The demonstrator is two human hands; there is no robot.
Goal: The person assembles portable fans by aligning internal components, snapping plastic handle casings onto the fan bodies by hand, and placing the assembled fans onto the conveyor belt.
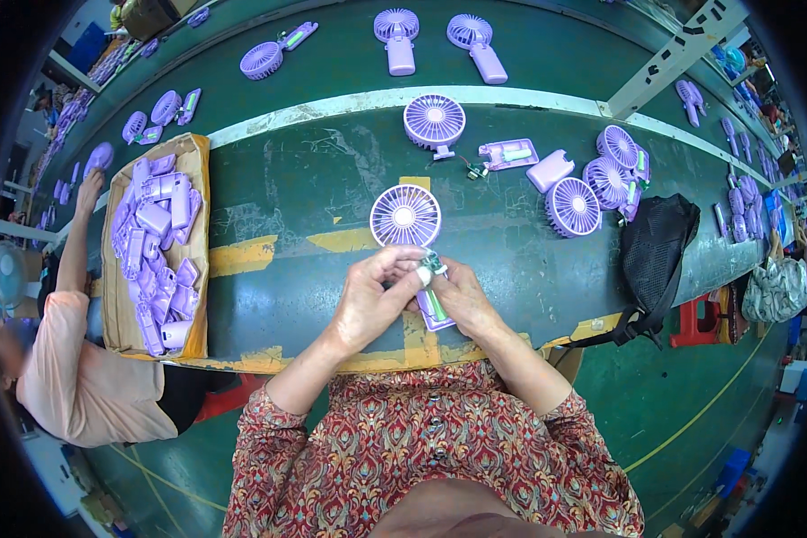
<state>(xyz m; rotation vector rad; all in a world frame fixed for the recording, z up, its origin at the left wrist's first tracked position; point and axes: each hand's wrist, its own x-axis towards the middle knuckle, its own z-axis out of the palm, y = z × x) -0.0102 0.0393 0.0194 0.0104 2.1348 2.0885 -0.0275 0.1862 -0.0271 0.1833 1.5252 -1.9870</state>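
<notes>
At the near side of the green table, I hold a purple handheld fan between both hands, its round grille pointing away from me. Its handle shell lies uncovered, showing a light green battery. A small green circuit board sticks up between my fingertips. My left hand pinches at the board with thumb and forefinger. Closed around the handle's right side is my right hand, its fingertips partly hidden beside the board. Just beyond the fan lies another fan head, with an open handle shell next to it.
A cardboard box of purple shells stands at left. Several fans and a black mesh bag lie at right. Fans sit on the belt beyond a pale rail. A co-worker's arm reaches in at far left.
</notes>
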